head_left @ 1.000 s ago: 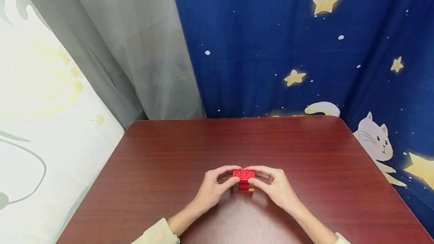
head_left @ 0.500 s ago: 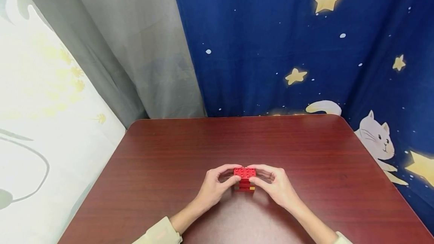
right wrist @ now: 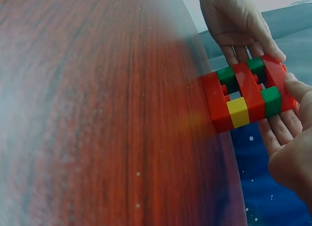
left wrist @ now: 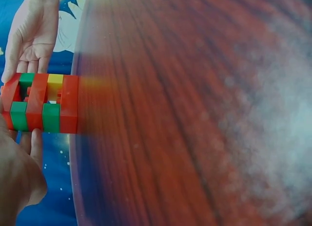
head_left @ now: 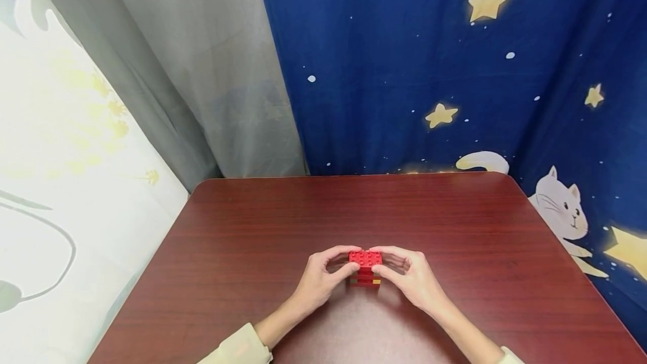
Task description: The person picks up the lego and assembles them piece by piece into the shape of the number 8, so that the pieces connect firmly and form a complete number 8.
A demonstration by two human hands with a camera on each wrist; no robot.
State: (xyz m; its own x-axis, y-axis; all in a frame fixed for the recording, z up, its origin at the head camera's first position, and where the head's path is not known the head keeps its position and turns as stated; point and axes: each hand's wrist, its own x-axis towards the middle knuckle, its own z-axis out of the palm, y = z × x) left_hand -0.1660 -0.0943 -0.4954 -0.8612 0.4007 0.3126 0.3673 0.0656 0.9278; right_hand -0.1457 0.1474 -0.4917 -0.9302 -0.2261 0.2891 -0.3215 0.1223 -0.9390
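Observation:
A small tower of toy building bricks (head_left: 366, 282) stands on the brown wooden table (head_left: 253, 223) between the two hands. Its top is a red studded brick (head_left: 365, 258). In the right wrist view, red bricks alternate with short ones: a yellow brick (right wrist: 238, 112) and a green brick (right wrist: 225, 76) above the lowest red brick, then green bricks (right wrist: 271, 101) under the top one. Gaps show between the short bricks. The left hand (head_left: 323, 277) pinches the top red brick's left end, thumb in front and fingers behind. At the right end, the right hand (head_left: 411, 277) pinches it likewise.
A grey curtain (head_left: 202, 72) and a blue star-patterned curtain (head_left: 379, 72) hang behind the table's far edge. On the left, a pale printed cloth (head_left: 76, 184) runs along the side. Light sleeves (head_left: 240, 346) cover the forearms near the front.

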